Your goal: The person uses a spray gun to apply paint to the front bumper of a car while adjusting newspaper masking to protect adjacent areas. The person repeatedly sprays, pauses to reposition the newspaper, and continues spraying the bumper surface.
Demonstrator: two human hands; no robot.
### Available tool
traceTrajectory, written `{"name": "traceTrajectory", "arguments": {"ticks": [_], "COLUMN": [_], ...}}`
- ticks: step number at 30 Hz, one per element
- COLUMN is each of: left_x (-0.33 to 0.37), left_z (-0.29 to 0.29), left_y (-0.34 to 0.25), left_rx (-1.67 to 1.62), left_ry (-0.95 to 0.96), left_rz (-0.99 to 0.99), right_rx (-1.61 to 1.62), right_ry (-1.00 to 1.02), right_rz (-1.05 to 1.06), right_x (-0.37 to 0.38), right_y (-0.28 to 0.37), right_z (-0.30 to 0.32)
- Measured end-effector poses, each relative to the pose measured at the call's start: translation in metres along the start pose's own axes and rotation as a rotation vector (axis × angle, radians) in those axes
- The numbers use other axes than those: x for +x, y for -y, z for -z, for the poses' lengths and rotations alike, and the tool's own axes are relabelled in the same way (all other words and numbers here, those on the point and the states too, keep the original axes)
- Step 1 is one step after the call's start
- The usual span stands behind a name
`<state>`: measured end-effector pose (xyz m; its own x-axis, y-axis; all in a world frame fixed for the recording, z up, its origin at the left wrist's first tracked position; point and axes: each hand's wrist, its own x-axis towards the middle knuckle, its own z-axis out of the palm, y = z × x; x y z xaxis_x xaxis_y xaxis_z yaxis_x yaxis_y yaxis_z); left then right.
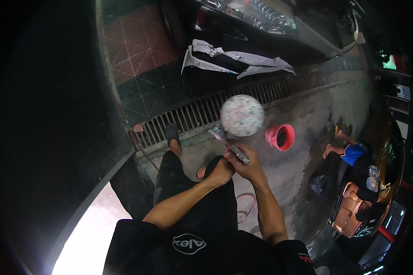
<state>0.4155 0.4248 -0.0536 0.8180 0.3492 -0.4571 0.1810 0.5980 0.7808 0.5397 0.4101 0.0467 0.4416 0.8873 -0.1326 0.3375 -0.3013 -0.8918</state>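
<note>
Gripped, apparently by 2 hands point(222, 173) point(250, 166): 1 blurred tool point(238, 152); 1 red bucket point(272, 136) nearby.

The 2 forearms point(183, 200) angle inward; the left hand point(221, 173) meets the right hand point(248, 163), curled in a grip.

Speckled white disc point(242, 115), grey tool point(237, 152)

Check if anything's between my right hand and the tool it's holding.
Nothing visible is: your right hand grips the tool directly. The speckled disc shows ahead of that hand, not in between.
</note>
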Motion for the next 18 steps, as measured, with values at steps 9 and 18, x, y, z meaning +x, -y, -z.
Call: {"name": "traceTrajectory", "arguments": {"ticks": [9,18], "left_x": [0.100,0.196], "left_z": [0.045,0.051], "left_y": [0.044,0.068], "left_rx": [-0.169,-0.222], "left_ry": [0.194,0.242], "left_rz": [0.214,0.315], "right_rx": [0.216,0.484], "right_ry": [-0.353,-0.638], "right_rz": [-0.280,-0.484], "right_x": [0.064,0.109], "right_y": [-0.100,-0.197], "right_z": [-0.017,-0.002]}}
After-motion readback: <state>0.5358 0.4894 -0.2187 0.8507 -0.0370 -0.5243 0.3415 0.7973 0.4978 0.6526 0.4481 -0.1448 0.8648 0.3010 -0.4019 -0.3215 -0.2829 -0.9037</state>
